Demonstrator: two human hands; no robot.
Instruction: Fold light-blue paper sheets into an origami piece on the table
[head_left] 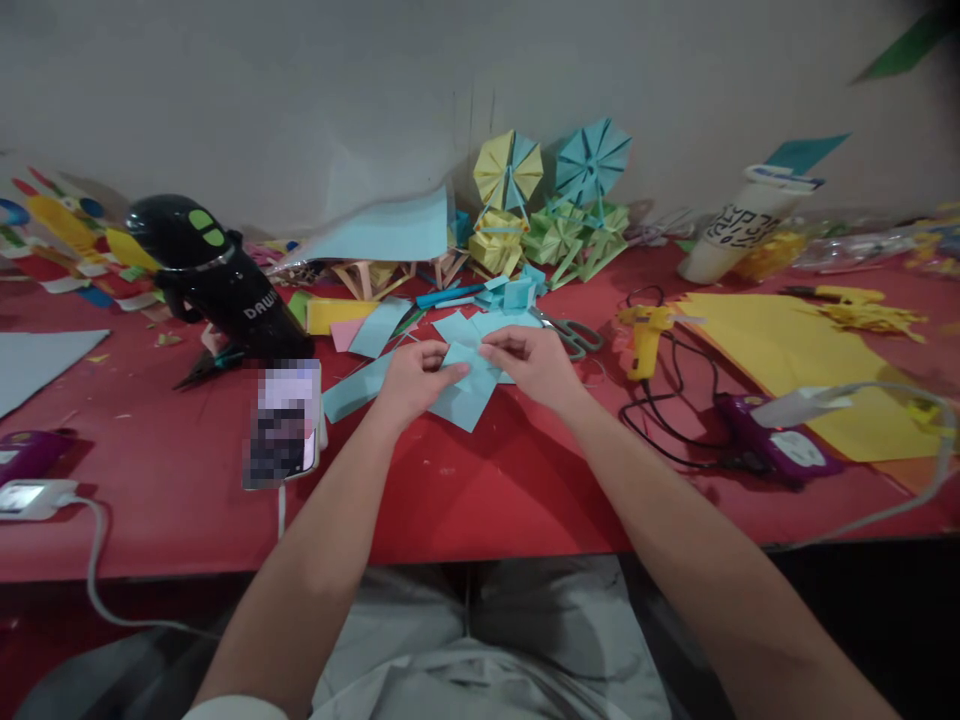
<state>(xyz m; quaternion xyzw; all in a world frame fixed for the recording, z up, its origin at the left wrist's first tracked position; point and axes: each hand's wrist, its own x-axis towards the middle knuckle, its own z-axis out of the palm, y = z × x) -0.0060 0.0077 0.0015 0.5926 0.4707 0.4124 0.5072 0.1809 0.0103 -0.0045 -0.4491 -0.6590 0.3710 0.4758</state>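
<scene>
My left hand [411, 381] and my right hand [531, 364] both pinch a light blue paper square [466, 392] just above the red table [480, 490]. The fingers of each hand are closed on its upper edge, where the sheet is creased. More light blue paper pieces [480, 326] lie just behind the hands, and a blue strip [351, 393] lies to the left.
A phone [283, 422] leans on a black bottle [217, 280] at left. Scissors [574, 336], a yellow glue gun [643, 335] with black cable, yellow sheets [795, 365] and a purple device [780, 450] lie at right. Folded paper umbrellas [551, 200] stand at the wall.
</scene>
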